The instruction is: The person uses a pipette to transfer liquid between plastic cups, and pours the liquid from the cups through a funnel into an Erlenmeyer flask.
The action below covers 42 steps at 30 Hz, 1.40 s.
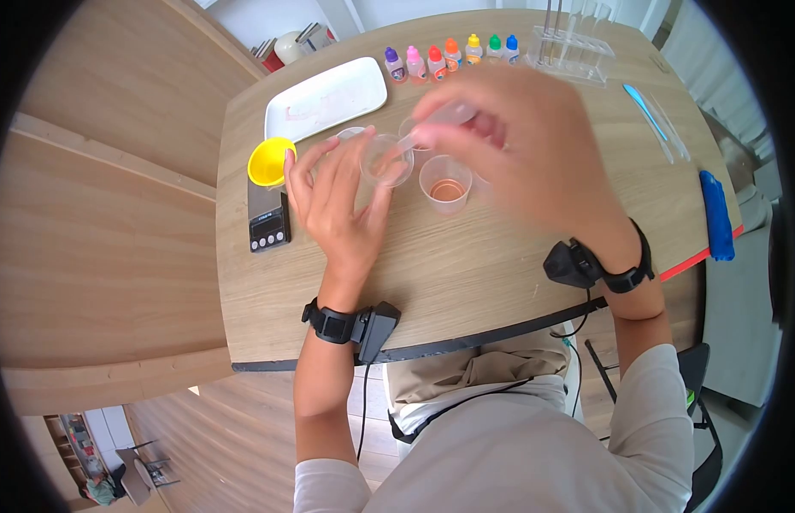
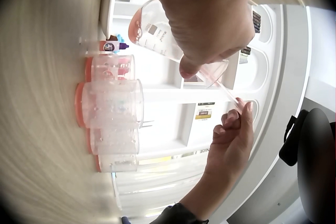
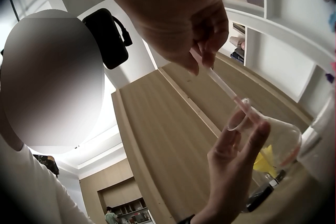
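My left hand (image 1: 338, 195) holds a clear conical flask (image 2: 157, 34) by its neck. The flask is tilted, with reddish liquid (image 2: 135, 27) pooled at its base. A translucent plastic dropper (image 3: 226, 86) slants into the flask's mouth, pinched between the thumb and fingers of my right hand (image 1: 534, 141). In the head view, the right hand is blurred. Just beyond the flask stands a clear plastic cup (image 1: 445, 183) holding a little reddish liquid. Several such cups (image 2: 113, 103) line up in the left wrist view, each with red liquid at its bottom.
A yellow cup (image 1: 272, 162) sits on a black digital scale (image 1: 269, 229) to the left. Behind it lies a white tray (image 1: 282, 128). Small colored dropper bottles (image 1: 436, 64) stand at the back, beside a test tube rack (image 1: 573, 56). Blue tweezers (image 1: 644, 109) lie right.
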Available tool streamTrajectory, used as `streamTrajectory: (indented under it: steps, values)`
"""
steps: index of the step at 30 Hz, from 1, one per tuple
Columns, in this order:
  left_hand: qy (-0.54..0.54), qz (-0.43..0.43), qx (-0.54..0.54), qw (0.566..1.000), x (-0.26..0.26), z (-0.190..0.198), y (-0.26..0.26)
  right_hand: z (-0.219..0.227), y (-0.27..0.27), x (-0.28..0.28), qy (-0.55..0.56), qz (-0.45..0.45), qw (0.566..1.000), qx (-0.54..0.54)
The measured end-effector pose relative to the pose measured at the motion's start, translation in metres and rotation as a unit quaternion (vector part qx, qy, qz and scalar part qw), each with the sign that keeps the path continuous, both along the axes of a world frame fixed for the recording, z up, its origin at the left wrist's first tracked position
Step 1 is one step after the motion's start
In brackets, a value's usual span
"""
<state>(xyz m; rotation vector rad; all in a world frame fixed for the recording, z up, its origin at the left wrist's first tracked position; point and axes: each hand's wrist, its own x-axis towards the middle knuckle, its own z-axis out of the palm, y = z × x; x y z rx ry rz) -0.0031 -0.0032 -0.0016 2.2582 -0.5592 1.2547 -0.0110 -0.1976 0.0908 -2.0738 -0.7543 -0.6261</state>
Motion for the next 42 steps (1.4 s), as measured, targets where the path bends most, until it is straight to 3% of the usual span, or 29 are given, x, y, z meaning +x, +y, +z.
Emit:
streamTrajectory:
  steps: [2, 5, 7, 11, 14, 16, 19, 26, 28, 32, 38, 41, 42]
  values:
    - [0.005, 0.009, -0.01, 1.0, 0.001, -0.001, 0.0, 0.013, -0.008, -0.003, 0.057, -0.006, 0.998, 0.028]
    - [0.003, 0.015, -0.009, 1.0, 0.003, -0.002, 0.001, 0.019, -0.027, 0.004, 0.029, -0.023, 0.994, 0.103]
    - [0.006, 0.016, -0.012, 1.0, 0.003, -0.003, 0.001, 0.018, -0.037, 0.014, -0.053, -0.021, 0.976, 0.21]
    - [0.009, 0.018, -0.013, 1.0, 0.004, -0.003, 0.001, 0.027, -0.038, 0.011, -0.039, -0.101, 0.97, 0.218]
    - [0.007, 0.019, -0.01, 1.0, 0.004, -0.003, 0.0, 0.02, -0.037, 0.018, -0.028, -0.104, 0.983, 0.152]
    - [0.001, 0.033, 0.017, 0.999, 0.002, 0.001, -0.001, 0.02, -0.018, 0.013, -0.031, -0.163, 0.985, 0.054]
    - [0.005, 0.032, 0.014, 0.999, 0.002, 0.001, 0.0, -0.008, -0.021, 0.039, -0.01, -0.097, 0.993, 0.059]
    - [0.003, 0.028, 0.01, 1.0, 0.001, 0.002, 0.0, -0.023, -0.013, 0.046, 0.002, -0.112, 0.994, 0.002]
    - [0.002, 0.026, 0.009, 1.0, 0.001, 0.003, 0.001, -0.024, -0.013, 0.048, -0.037, -0.12, 0.992, -0.02]
    - [0.014, 0.016, -0.018, 1.0, 0.003, -0.003, 0.001, -0.029, -0.012, 0.05, -0.073, -0.11, 0.991, -0.016]
    - [0.009, 0.029, 0.013, 0.999, 0.001, 0.003, 0.0, -0.024, -0.011, 0.045, 0.01, -0.107, 0.994, 0.03]
    - [0.031, 0.027, -0.017, 0.999, 0.0, 0.003, 0.001, -0.009, -0.014, 0.033, -0.017, -0.116, 0.987, 0.108]
    - [0.017, 0.024, -0.02, 0.999, 0.001, 0.003, 0.001, -0.007, -0.018, 0.03, -0.077, -0.097, 0.983, 0.135]
